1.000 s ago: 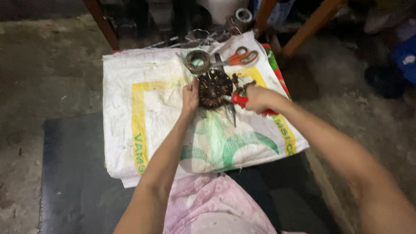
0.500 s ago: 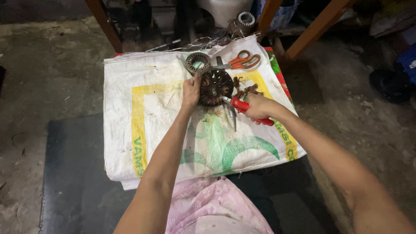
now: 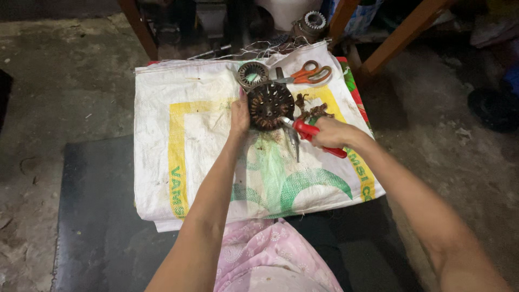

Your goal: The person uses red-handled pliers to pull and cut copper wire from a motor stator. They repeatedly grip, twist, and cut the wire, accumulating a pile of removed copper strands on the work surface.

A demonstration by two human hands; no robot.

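Observation:
A dark round motor stator [image 3: 270, 104] with copper windings stands on edge on a white woven sack [image 3: 205, 140]. My left hand [image 3: 239, 114] grips its left rim and holds it up. My right hand [image 3: 331, 133] is closed on red-handled pliers [image 3: 311, 134], whose jaws touch the stator's right side. A small heap of pulled copper wire [image 3: 313, 111] lies just above my right hand. A thin dark tool [image 3: 295, 146] lies on the sack under the pliers.
Orange-handled scissors [image 3: 307, 74] and a smaller round metal part [image 3: 252, 74] lie at the sack's far edge. Wooden legs [image 3: 403, 33] and another toothed metal part [image 3: 312, 22] stand beyond. A black mat [image 3: 97, 216] sits at the near left on the concrete floor.
The view has shifted slightly. Both hands keep their holds, with the pliers still at the stator's right side.

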